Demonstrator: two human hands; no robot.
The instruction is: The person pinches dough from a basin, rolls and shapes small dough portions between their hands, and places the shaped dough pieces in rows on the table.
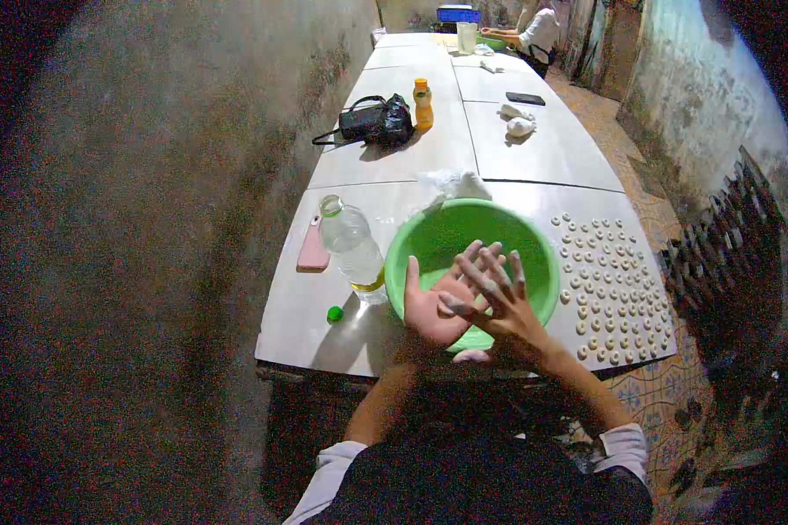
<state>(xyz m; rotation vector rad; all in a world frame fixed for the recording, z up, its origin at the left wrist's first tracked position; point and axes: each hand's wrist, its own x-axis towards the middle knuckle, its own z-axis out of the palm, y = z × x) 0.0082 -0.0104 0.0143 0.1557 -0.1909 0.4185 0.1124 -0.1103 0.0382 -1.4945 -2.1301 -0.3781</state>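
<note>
Over the near part of a green basin (543,254), my left hand (442,306) is palm up with its fingers spread. My right hand (508,315) lies partly across it, palm down and fingers apart, with pale powder on the fingertips. Whether something small sits between the palms is hidden. A clear bottle (352,245) without a cap stands left of the basin, and a green cap (335,313) lies near it. To the right, many small pale rings (597,284) are laid out in rows on the table. A crumpled white bag (453,184) touches the basin's far rim.
A pink phone (313,249) lies at the left edge. Farther back are a black bag (378,121), an orange bottle (423,107), a dark phone (525,99) and white bundles (519,126). Another person (538,28) sits at the far end. A wall (193,192) runs along the left.
</note>
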